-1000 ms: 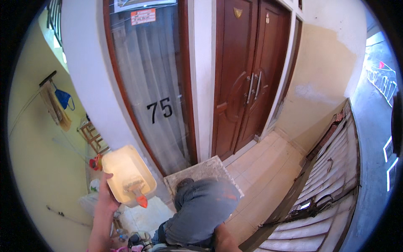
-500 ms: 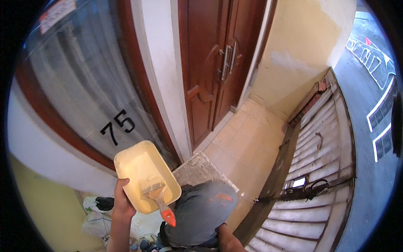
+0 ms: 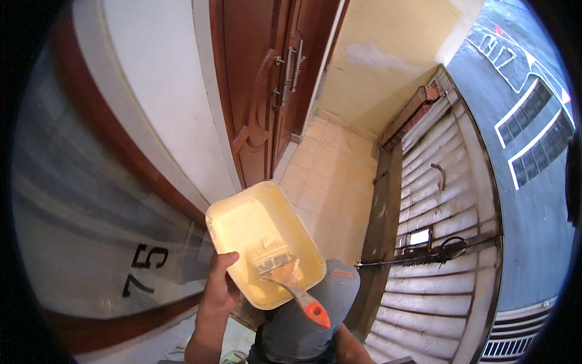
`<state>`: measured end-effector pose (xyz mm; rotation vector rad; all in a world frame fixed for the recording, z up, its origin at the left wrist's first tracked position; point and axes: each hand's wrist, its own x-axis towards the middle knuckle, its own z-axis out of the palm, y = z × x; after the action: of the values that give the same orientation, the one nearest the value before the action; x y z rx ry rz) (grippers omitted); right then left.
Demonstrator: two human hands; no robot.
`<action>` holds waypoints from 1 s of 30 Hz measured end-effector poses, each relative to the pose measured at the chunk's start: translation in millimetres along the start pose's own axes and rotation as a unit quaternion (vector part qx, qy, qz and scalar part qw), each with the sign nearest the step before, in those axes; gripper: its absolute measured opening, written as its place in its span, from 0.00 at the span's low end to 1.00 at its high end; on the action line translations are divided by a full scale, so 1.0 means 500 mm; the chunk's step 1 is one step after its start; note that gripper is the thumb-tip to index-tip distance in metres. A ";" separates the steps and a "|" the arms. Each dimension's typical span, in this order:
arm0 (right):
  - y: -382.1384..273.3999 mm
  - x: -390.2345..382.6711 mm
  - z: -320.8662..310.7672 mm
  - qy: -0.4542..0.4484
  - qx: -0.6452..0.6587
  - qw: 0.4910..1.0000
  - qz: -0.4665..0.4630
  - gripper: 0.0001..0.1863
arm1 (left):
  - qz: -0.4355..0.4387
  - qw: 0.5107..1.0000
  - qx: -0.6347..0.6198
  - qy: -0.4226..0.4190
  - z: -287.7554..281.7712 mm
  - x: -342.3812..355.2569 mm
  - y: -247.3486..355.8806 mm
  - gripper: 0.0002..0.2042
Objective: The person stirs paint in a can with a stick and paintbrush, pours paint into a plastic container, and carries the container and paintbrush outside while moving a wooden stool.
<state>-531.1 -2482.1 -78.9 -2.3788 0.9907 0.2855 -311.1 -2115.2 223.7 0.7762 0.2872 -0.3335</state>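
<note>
My left hand point(image 3: 223, 285) grips a pale yellow plastic tub point(image 3: 312, 242) by its left side, the thumb over the rim. A thin layer of pale yellow paint point(image 3: 242, 218) coats the inside. A flat paintbrush point(image 3: 284, 276) lies in the tub, its bristles smeared with paint. The brush's worn handle, with an orange-red end, sticks out over the near right rim, and no hand is on it. Of my right arm point(image 3: 354, 347) only a piece shows at the lower edge, beside my raised knee in torn grey jeans point(image 3: 327, 303); the fingers of that hand are hidden.
A brown wooden double door point(image 3: 254, 91) with metal handles stands ahead. Left of it are a white wall point(image 3: 160, 79) and a brown-framed window point(image 3: 91, 242). A patched yellow wall point(image 3: 382, 73) rises beyond the tiled floor point(image 3: 327, 170). A chained metal gate point(image 3: 424, 291) runs along the right.
My view has turned and shifted. The tub, with the brush in it, appears farther right and closer, still in my left hand. The brush lies in the tub as before.
</note>
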 end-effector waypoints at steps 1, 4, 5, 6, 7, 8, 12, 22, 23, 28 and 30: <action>-0.011 0.003 -0.002 0.000 -0.006 1.000 0.008 0.49 | -0.009 1.000 0.006 -0.012 0.010 0.020 0.004 0.34; -0.044 0.023 -0.021 -0.018 -0.039 0.999 0.024 0.48 | -0.020 0.998 0.030 -0.044 0.024 0.059 0.021 0.34; -0.059 0.047 -0.035 -0.028 -0.057 0.998 0.023 0.48 | -0.021 0.999 0.022 -0.041 0.033 0.064 0.030 0.33; -0.064 0.059 -0.058 -0.027 -0.067 0.997 0.024 0.47 | -0.027 0.998 0.015 -0.046 0.045 0.071 0.037 0.33; -0.064 0.078 -0.078 -0.018 -0.073 0.997 0.018 0.47 | -0.029 0.998 0.021 -0.058 0.051 0.075 0.044 0.33; -0.049 0.094 -0.097 0.007 -0.072 0.997 0.007 0.47 | -0.039 0.997 0.021 -0.069 0.058 0.083 0.049 0.33; 0.052 0.154 -0.234 0.188 0.044 0.980 -0.043 0.45 | -0.047 0.995 0.033 -0.081 0.101 0.097 0.066 0.31; -0.188 0.347 -0.667 0.329 -0.073 0.914 -0.227 0.35 | -0.025 0.995 0.052 -0.082 0.165 0.122 0.080 0.34; -0.238 0.386 -0.696 0.322 -0.079 0.914 -0.234 0.34 | -0.022 0.995 0.061 -0.078 0.175 0.126 0.080 0.34; -0.442 0.500 -0.696 0.266 -0.047 0.928 -0.256 0.36 | -0.036 0.994 0.093 -0.051 0.225 0.112 0.092 0.35; -0.463 0.550 -0.606 0.278 -0.048 0.901 -0.331 0.38 | -0.015 0.997 0.058 -0.040 0.236 0.120 0.083 0.31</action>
<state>-176.9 -2678.6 159.2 -2.7808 0.3166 -0.6434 -224.7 -2183.9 307.9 0.8713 0.2054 -0.4110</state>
